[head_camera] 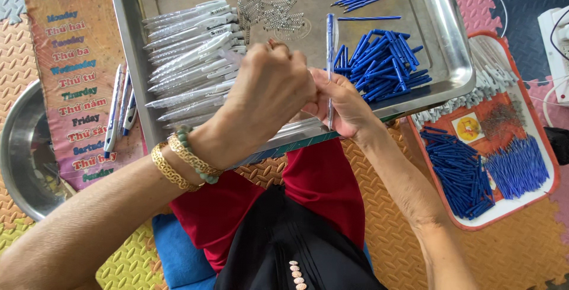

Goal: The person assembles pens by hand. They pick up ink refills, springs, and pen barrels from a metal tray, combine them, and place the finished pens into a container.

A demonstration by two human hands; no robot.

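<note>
Pen [330, 59] is standing upright over the tray [135, 41], its long axis running away from us; we are pinching it in our right hand [344, 103] while our left hand [267, 91], fingers curled, is closing in beside it.

red tray [548, 148] | steel bowl [18, 148] | weekday chart [77, 59] | foam mats [391, 219]

A long pinkish printed chart [77, 82] with rows of coloured lettering lies on the floor mats left of the steel tray. A small square yellow-and-white label [467, 127] sits in the red tray at right.
</note>
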